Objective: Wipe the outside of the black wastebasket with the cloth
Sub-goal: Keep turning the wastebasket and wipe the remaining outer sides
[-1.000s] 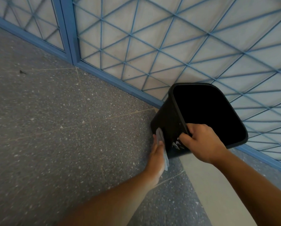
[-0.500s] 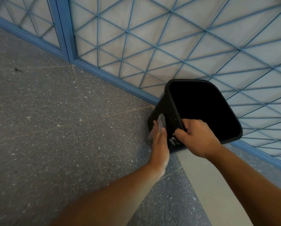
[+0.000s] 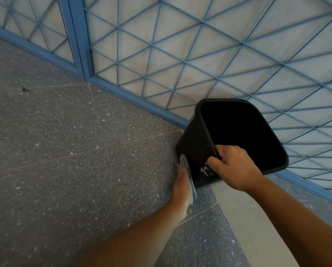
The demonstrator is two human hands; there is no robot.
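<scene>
The black wastebasket [image 3: 195, 139] stands on the floor against the blue lattice wall, its dark opening facing up toward me. My right hand [image 3: 232, 166] grips its near rim, thumb outside and fingers over the edge. My left hand [image 3: 181, 186] presses a pale grey-blue cloth [image 3: 189, 174] flat against the basket's left outer side, low down near the floor. Most of the cloth is hidden between my palm and the wall of the basket. A white mark shows on the basket just under my right thumb.
A blue metal lattice [image 3: 180, 54] over white panels runs along the back, with a blue base rail [image 3: 134, 99] at the floor. Grey speckled terrazzo floor [image 3: 65, 160] spreads to the left. A lighter grey floor strip [image 3: 247, 218] lies under my right forearm.
My left hand with the cloth slid up the basket's side half a second ago, and it has now come back down toward the floor. The right hand keeps its grip on the rim.
</scene>
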